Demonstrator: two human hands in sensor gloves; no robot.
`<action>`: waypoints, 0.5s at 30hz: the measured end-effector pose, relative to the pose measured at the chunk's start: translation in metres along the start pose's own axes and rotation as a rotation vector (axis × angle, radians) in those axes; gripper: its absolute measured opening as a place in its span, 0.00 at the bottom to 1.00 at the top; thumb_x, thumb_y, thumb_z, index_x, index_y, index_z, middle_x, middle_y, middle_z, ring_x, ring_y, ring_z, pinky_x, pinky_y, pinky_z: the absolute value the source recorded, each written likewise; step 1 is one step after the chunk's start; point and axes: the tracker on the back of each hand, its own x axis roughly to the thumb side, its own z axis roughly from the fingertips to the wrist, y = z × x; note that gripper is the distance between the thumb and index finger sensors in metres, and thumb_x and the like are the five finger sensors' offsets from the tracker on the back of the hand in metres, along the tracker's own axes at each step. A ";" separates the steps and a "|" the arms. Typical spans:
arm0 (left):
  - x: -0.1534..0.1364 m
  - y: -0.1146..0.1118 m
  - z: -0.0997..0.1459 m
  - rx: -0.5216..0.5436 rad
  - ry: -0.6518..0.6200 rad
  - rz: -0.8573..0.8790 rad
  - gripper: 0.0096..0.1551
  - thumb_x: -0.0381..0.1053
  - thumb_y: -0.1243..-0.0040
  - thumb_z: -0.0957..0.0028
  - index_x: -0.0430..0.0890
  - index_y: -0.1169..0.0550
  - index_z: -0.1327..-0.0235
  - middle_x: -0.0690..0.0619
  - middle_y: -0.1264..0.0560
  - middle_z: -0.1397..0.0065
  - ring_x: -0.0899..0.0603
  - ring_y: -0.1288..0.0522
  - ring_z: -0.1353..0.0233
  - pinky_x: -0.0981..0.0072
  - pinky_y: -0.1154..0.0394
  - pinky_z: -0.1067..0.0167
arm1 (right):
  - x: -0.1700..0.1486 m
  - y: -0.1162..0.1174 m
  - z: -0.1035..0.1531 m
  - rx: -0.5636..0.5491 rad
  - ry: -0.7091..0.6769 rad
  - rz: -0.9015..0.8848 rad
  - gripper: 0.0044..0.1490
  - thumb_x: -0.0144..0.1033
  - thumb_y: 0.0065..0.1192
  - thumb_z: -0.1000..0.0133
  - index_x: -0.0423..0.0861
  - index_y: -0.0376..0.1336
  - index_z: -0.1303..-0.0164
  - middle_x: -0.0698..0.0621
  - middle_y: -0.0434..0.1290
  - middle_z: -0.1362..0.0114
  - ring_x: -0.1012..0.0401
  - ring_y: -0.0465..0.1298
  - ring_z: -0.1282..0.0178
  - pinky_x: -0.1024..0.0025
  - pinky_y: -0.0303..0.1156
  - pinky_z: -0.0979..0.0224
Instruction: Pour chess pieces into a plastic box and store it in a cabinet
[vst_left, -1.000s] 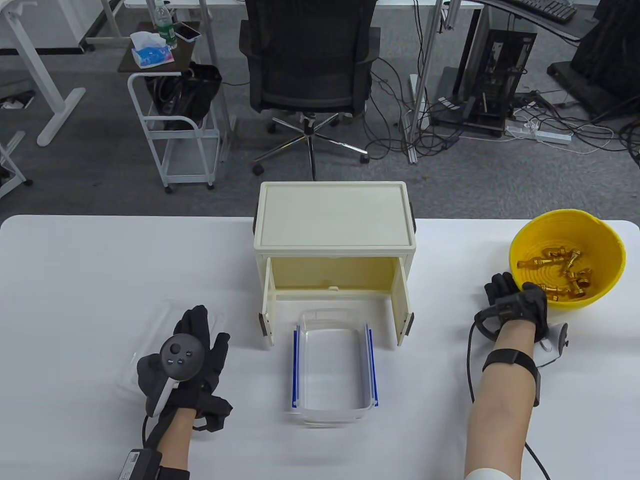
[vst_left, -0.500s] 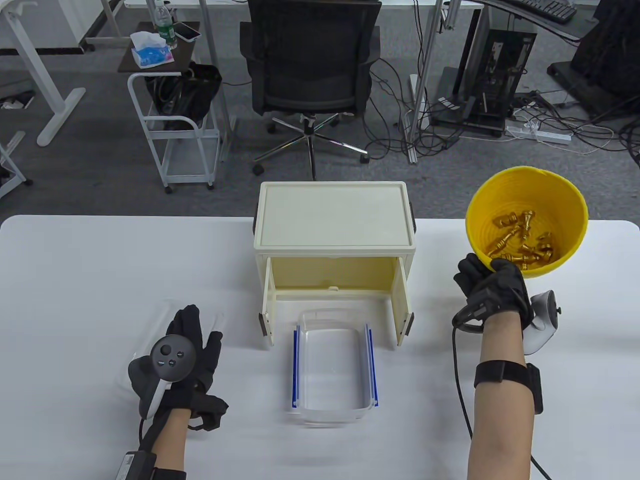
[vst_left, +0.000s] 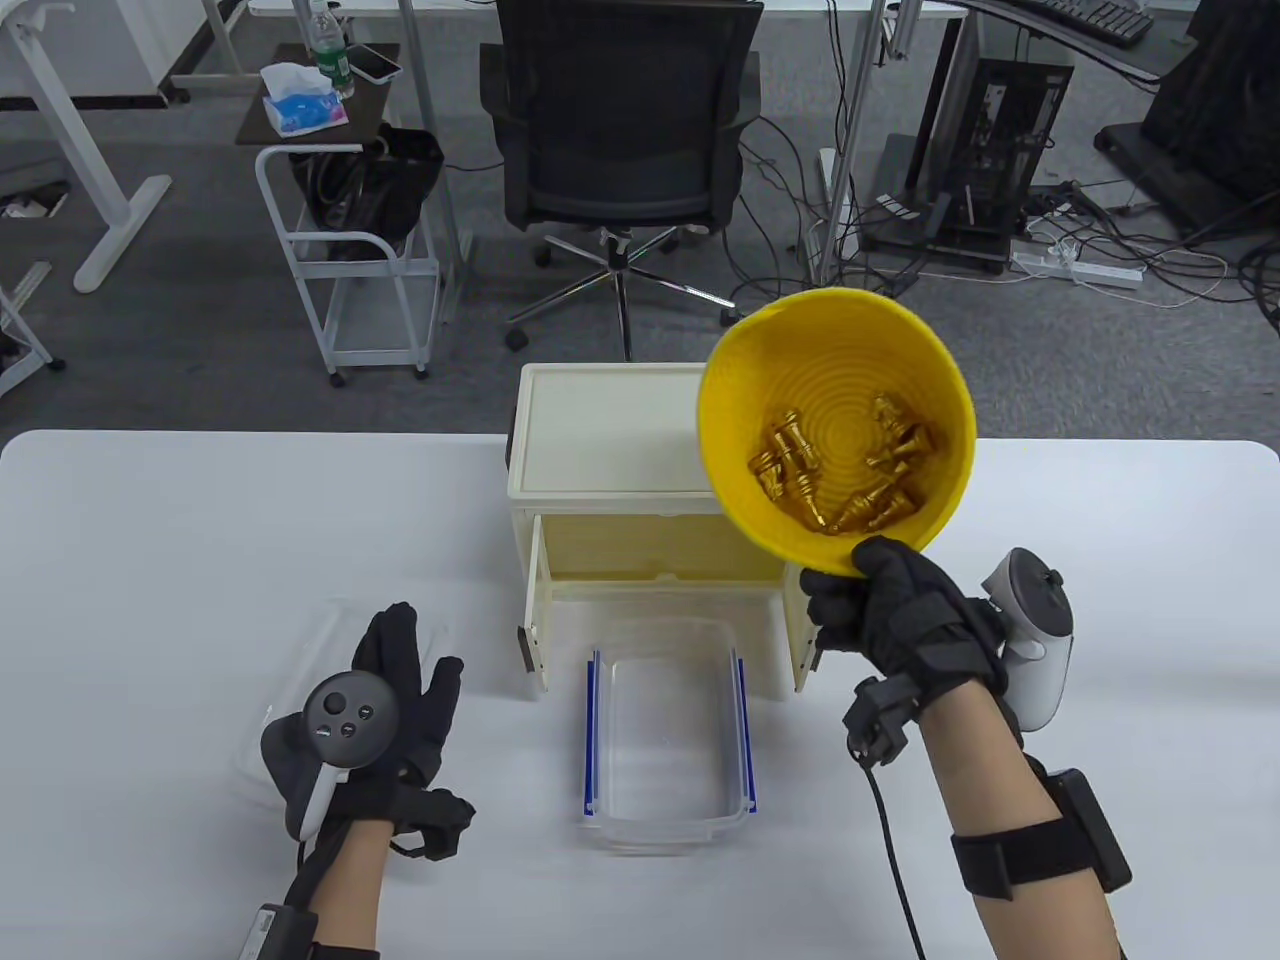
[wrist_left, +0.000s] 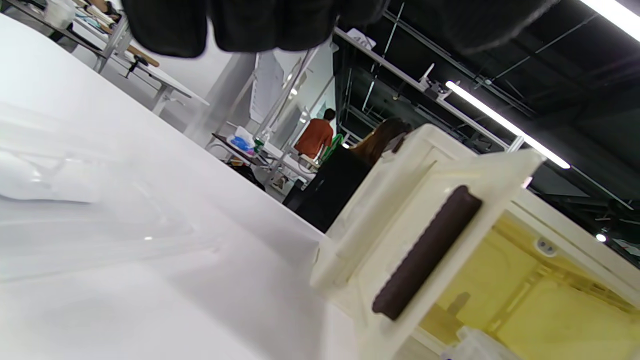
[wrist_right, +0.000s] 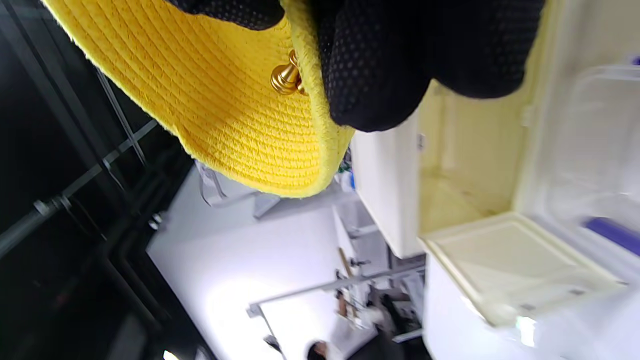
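My right hand (vst_left: 900, 610) grips the near rim of a yellow woven bowl (vst_left: 930, 420) and holds it in the air over the cabinet's right side. The bowl also shows in the right wrist view (wrist_right: 215, 100). Several gold chess pieces (vst_left: 840, 465) lie inside it. A clear plastic box (vst_left: 665, 735) with blue side clips stands empty on the table before the cream cabinet (vst_left: 620, 430), whose two doors stand open. My left hand (vst_left: 385, 715) rests flat on a clear lid (vst_left: 300, 650) at the left.
The white table (vst_left: 150, 560) extends wide on both sides. The cabinet's left door with a dark handle (wrist_left: 425, 252) shows in the left wrist view. An office chair (vst_left: 620, 130) and a small cart (vst_left: 350, 260) stand on the floor beyond the table.
My right hand has lifted the yellow bowl off the table at the far right and carried it up and left, over the cabinet's right side. The left hand has barely moved.
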 end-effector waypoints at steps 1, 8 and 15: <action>0.001 0.000 0.000 -0.001 -0.003 -0.001 0.42 0.62 0.55 0.37 0.44 0.52 0.18 0.38 0.49 0.12 0.28 0.46 0.16 0.31 0.40 0.26 | -0.002 0.003 0.002 0.007 0.010 0.032 0.41 0.34 0.42 0.29 0.09 0.46 0.33 0.31 0.73 0.44 0.54 0.79 0.57 0.64 0.79 0.53; 0.002 -0.001 0.000 -0.004 0.002 -0.011 0.43 0.62 0.56 0.37 0.44 0.52 0.18 0.37 0.49 0.12 0.28 0.46 0.16 0.31 0.40 0.26 | -0.020 0.018 0.005 0.042 0.092 0.355 0.41 0.32 0.45 0.30 0.07 0.49 0.34 0.28 0.75 0.47 0.52 0.80 0.60 0.63 0.79 0.56; 0.000 -0.002 0.000 -0.012 0.013 -0.018 0.43 0.63 0.56 0.37 0.44 0.52 0.18 0.37 0.50 0.12 0.28 0.47 0.16 0.31 0.40 0.26 | -0.024 0.036 0.004 -0.002 0.051 0.707 0.40 0.32 0.48 0.31 0.08 0.51 0.34 0.27 0.76 0.50 0.52 0.81 0.62 0.62 0.80 0.59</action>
